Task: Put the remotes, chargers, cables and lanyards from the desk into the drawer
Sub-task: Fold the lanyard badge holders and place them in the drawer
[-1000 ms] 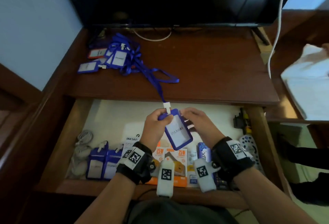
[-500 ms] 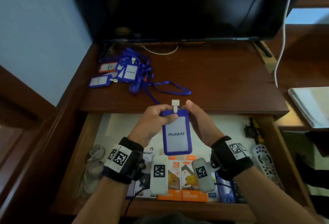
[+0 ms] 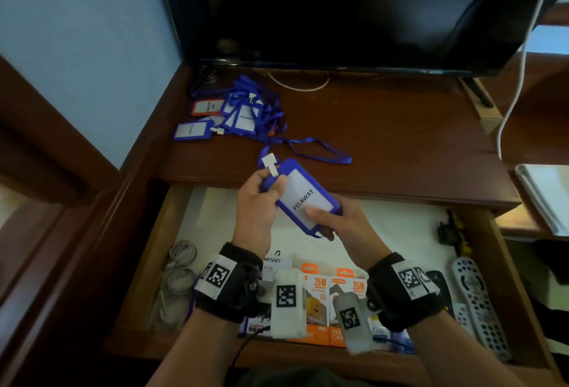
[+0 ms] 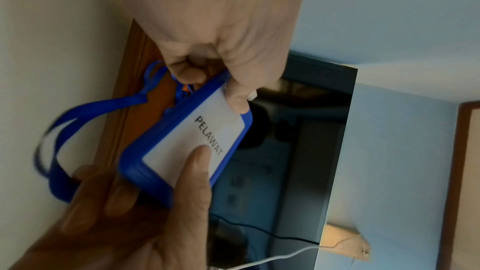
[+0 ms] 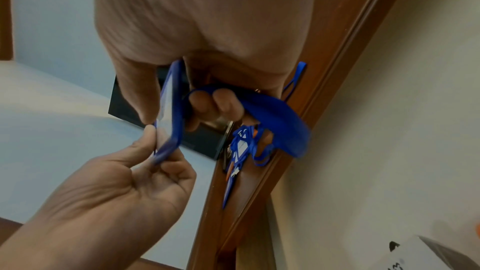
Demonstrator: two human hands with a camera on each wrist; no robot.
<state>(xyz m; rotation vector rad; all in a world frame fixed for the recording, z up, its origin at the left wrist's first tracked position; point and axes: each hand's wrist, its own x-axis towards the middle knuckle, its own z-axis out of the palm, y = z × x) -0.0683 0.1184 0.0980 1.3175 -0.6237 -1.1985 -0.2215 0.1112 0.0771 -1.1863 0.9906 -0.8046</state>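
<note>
A blue badge holder marked PELAWAT hangs tilted over the open drawer. My left hand pinches its top corner by the white clip. My right hand grips the lower end, thumb on the card face. In the left wrist view the badge holder shows both thumbs on it. Its blue strap trails back onto the desk, and in the right wrist view the strap loops round my right fingers. A pile of lanyards lies at the desk's back left.
The drawer holds white cables at left, orange charger boxes at the front and remotes at right, with a black item behind them. A dark TV stands at the desk's back. A white cord hangs at right.
The badge holder has turned from upright to slanted. My right hand has slid from its top to its lower end, while the left hand keeps the top corner.
</note>
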